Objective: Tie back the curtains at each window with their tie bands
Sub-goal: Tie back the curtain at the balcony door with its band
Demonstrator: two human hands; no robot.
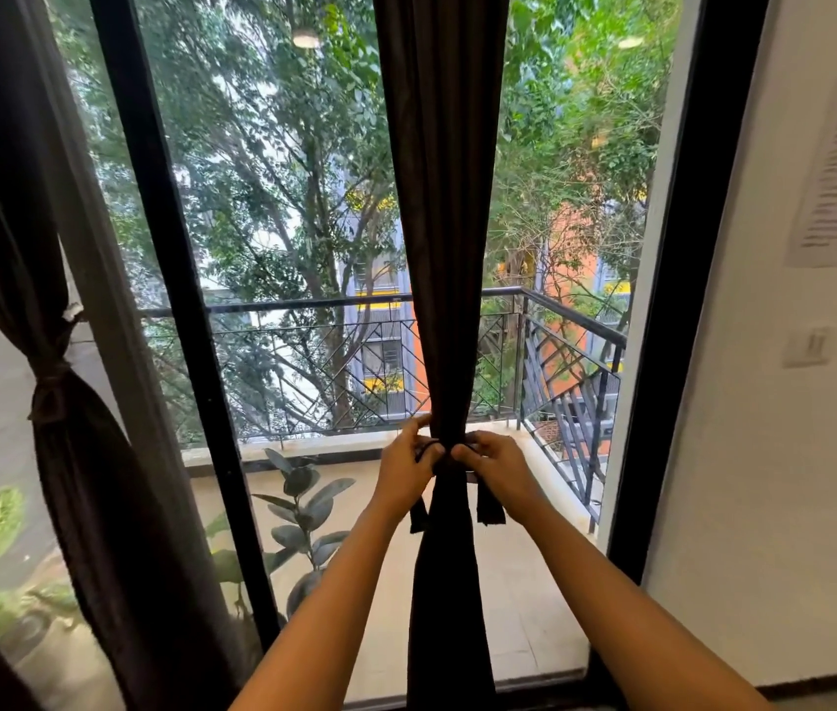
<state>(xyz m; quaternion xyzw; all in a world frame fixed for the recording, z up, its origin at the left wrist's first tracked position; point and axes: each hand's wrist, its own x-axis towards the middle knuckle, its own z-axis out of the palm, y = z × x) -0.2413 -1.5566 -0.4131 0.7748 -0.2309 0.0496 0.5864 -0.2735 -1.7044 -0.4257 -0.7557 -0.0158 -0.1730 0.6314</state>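
Left hand point(406, 469) and right hand point(495, 467) pinch the tie band point(490, 505) around the curtain point(444, 248) (knot seemingly unfinished); next, cinch it.

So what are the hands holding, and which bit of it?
Both pinch the tie band where it wraps the middle curtain: left hand on its left side, right hand on its right. Its ends hang loose.
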